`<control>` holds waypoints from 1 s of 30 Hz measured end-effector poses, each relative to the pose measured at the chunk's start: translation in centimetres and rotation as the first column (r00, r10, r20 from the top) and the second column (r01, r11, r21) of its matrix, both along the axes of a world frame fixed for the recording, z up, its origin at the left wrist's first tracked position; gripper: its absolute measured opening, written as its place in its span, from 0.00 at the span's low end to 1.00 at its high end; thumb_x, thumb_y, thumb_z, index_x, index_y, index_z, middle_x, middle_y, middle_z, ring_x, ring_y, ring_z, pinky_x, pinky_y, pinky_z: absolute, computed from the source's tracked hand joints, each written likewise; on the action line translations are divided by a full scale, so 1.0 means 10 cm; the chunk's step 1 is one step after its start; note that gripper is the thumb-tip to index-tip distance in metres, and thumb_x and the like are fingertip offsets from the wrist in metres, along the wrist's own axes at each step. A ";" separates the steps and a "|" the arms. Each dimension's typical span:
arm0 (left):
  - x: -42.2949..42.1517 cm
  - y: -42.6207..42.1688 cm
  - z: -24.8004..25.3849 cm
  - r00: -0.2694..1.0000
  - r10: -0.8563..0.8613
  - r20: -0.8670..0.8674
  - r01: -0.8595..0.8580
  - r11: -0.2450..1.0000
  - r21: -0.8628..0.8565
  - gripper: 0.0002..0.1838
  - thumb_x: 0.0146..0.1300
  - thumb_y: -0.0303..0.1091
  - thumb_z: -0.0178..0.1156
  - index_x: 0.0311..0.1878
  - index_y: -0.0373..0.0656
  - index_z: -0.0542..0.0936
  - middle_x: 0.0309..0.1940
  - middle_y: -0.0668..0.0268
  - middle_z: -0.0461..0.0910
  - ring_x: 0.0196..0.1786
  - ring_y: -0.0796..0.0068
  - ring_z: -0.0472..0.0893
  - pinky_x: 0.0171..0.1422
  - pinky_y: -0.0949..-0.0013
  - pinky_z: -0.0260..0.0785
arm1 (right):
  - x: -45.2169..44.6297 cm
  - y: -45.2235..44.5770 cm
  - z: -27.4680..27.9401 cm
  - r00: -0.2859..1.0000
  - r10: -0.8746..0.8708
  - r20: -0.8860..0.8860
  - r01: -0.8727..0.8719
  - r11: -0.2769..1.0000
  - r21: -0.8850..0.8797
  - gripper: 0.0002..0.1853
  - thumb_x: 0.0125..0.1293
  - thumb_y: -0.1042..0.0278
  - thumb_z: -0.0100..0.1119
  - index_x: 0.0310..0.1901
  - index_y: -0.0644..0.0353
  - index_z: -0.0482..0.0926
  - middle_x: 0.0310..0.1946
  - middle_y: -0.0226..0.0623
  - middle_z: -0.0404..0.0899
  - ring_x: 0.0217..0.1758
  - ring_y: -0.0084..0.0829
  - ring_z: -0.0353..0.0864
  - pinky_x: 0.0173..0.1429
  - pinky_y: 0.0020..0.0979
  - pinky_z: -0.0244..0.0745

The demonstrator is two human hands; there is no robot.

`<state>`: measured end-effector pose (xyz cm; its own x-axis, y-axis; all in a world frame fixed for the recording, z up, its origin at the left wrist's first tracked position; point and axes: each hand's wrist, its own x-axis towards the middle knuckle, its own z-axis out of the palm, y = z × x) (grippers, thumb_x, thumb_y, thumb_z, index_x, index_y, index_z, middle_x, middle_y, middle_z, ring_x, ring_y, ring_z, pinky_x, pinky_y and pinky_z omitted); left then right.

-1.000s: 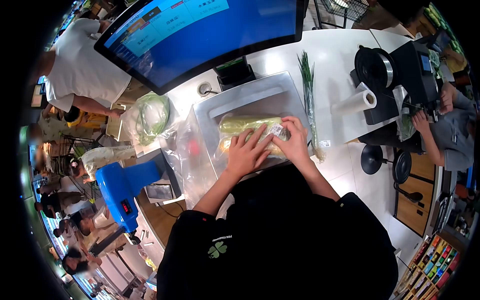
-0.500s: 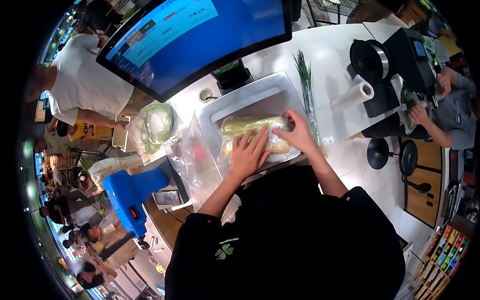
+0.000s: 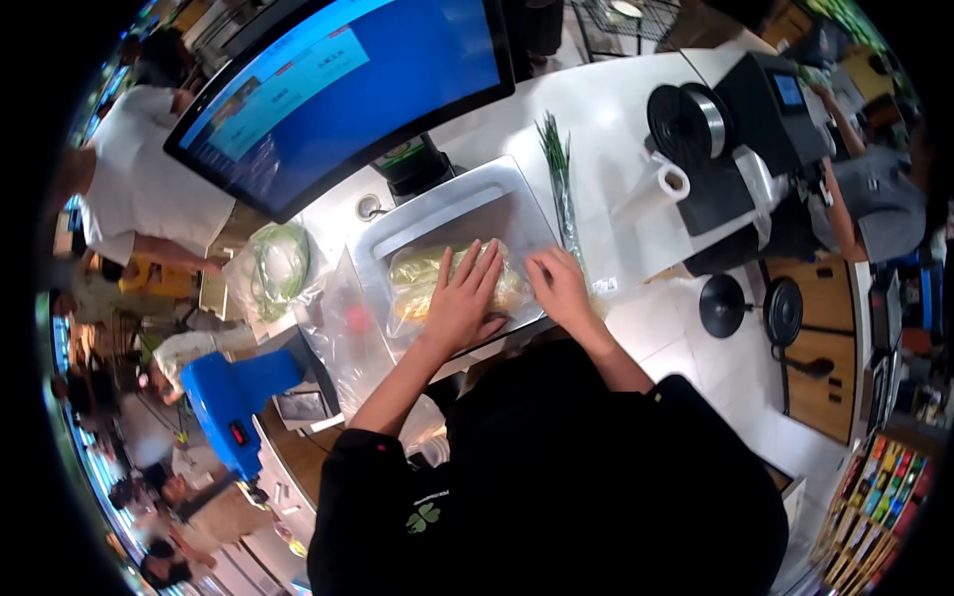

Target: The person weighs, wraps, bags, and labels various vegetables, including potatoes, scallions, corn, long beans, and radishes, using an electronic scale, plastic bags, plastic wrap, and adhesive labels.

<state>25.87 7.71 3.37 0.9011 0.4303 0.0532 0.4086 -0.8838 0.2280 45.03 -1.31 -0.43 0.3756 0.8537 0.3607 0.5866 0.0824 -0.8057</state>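
Note:
A clear plastic bag of vegetables, pale green along the back and yellow in front, lies on a metal scale tray. My left hand rests flat on top of the bag with its fingers stretched out. Beside the bag's right end, at the tray's right edge, is my right hand. Its fingers are curled and bent together, and whether anything small is between them is hidden. Long green stalks in a plastic sleeve lie right of the tray.
A large monitor stands behind the tray. To the left are bagged green vegetables, clear plastic bags and a blue device. On the right are a plastic roll, a black machine and a co-worker.
My right hand has come off the bag to its right, its fingers drawn closer together. My left hand has stayed on the bag and flattened. The whole view has shifted.

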 end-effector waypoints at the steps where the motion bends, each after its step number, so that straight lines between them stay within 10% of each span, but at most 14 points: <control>1: 0.01 -0.02 0.03 0.998 0.054 -0.025 -0.053 0.999 0.011 0.57 0.47 0.54 0.75 0.78 0.37 0.61 0.80 0.57 0.57 0.84 0.54 0.52 0.85 0.40 0.39 | 0.06 -0.16 -0.02 0.997 -0.005 -0.083 -0.001 0.997 -0.076 0.04 0.68 0.73 0.60 0.39 0.65 0.81 0.35 0.46 0.80 0.42 0.50 0.80 0.46 0.41 0.74; 5: 0.11 -0.16 -0.02 0.950 0.266 -0.161 -0.244 0.959 0.143 0.62 0.41 0.52 0.78 0.77 0.33 0.60 0.81 0.52 0.56 0.85 0.52 0.48 0.85 0.38 0.38 | 0.29 -0.57 -0.28 0.973 -0.044 -0.227 0.010 0.989 -0.149 0.04 0.69 0.75 0.60 0.38 0.66 0.82 0.36 0.44 0.82 0.41 0.48 0.82 0.48 0.38 0.77; 10: 0.18 -0.53 0.17 0.776 0.629 -0.037 -0.623 0.775 0.103 0.60 0.43 0.52 0.79 0.75 0.29 0.61 0.80 0.46 0.54 0.85 0.49 0.47 0.83 0.34 0.37 | 0.17 -0.17 0.26 0.958 0.263 0.115 -0.259 0.965 -0.048 0.19 0.59 0.66 0.70 0.53 0.59 0.81 0.56 0.47 0.77 0.59 0.50 0.77 0.62 0.45 0.73; 14: -0.36 -1.19 0.11 0.567 0.816 0.114 -0.824 0.558 0.104 0.55 0.48 0.52 0.78 0.78 0.48 0.63 0.81 0.48 0.51 0.84 0.43 0.48 0.81 0.30 0.37 | -0.33 0.45 0.45 0.740 0.516 0.432 -0.496 0.852 -0.167 0.47 0.46 0.52 0.79 0.72 0.48 0.70 0.73 0.53 0.63 0.69 0.60 0.69 0.72 0.56 0.64; 17: -1.17 -1.77 0.24 0.256 0.946 -0.200 -0.915 0.303 0.266 0.62 0.38 0.56 0.82 0.80 0.59 0.63 0.84 0.50 0.45 0.85 0.40 0.42 0.82 0.28 0.32 | -0.66 0.73 0.52 0.379 0.690 0.617 -0.388 0.723 -0.571 0.58 0.44 0.48 0.78 0.79 0.38 0.58 0.73 0.57 0.61 0.69 0.60 0.69 0.71 0.61 0.63; 19: -1.73 -1.97 0.26 0.171 0.961 -0.216 -0.938 0.226 0.263 0.53 0.47 0.48 0.79 0.78 0.60 0.66 0.84 0.54 0.46 0.85 0.41 0.40 0.81 0.27 0.29 | -0.80 0.86 0.54 0.348 0.766 0.541 -0.269 0.634 -0.725 0.64 0.43 0.48 0.77 0.82 0.32 0.49 0.75 0.60 0.58 0.71 0.63 0.68 0.69 0.62 0.65; 22: -2.42 -1.99 0.07 0.272 0.959 -0.082 -0.725 0.260 0.637 0.29 0.56 0.36 0.71 0.64 0.51 0.80 0.73 0.51 0.69 0.78 0.44 0.62 0.79 0.34 0.49 | -0.84 0.91 0.74 0.397 0.783 0.480 -0.253 0.596 -0.762 0.65 0.42 0.50 0.76 0.83 0.34 0.47 0.74 0.61 0.61 0.72 0.59 0.69 0.70 0.57 0.68; 24: -2.66 -1.84 0.17 0.356 0.933 -0.054 -0.934 0.353 -0.052 0.09 0.62 0.32 0.64 0.45 0.46 0.84 0.52 0.54 0.83 0.61 0.48 0.78 0.63 0.46 0.69 | -0.80 1.07 0.69 0.453 0.811 0.371 -0.296 0.529 -0.795 0.65 0.42 0.51 0.76 0.83 0.34 0.46 0.72 0.62 0.64 0.70 0.57 0.72 0.69 0.53 0.71; 25: -2.64 -1.76 0.19 0.402 0.891 0.211 -0.913 0.407 0.022 0.07 0.64 0.35 0.62 0.35 0.41 0.81 0.32 0.54 0.82 0.40 0.47 0.82 0.45 0.50 0.72 | -0.76 1.17 0.63 0.509 0.823 0.250 -0.341 0.460 -0.820 0.65 0.43 0.52 0.75 0.83 0.34 0.46 0.69 0.63 0.68 0.67 0.54 0.75 0.68 0.48 0.73; 27: -2.49 -1.52 0.50 0.271 0.960 0.076 -0.940 0.280 -0.195 0.11 0.65 0.38 0.63 0.35 0.39 0.83 0.29 0.51 0.83 0.36 0.43 0.82 0.41 0.48 0.74 | -0.58 1.39 0.45 0.531 0.843 -0.086 -0.674 0.359 -0.645 0.66 0.45 0.55 0.74 0.84 0.45 0.42 0.63 0.60 0.76 0.62 0.50 0.81 0.67 0.43 0.76; 30: -2.46 -1.12 0.71 0.396 0.918 0.013 -0.879 0.383 -0.285 0.14 0.63 0.43 0.65 0.33 0.40 0.86 0.27 0.47 0.83 0.35 0.41 0.83 0.41 0.47 0.76 | -0.35 1.35 0.28 0.575 0.453 -0.681 -0.818 0.317 -0.480 0.53 0.47 0.58 0.73 0.75 0.67 0.60 0.55 0.51 0.82 0.54 0.47 0.85 0.60 0.43 0.81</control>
<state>1.22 -3.45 10.47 -0.0353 0.9976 -0.0596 0.8774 0.0595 0.4761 41.51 12.16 2.33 -0.4828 0.7417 -0.4656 0.2713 -0.3789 -0.8848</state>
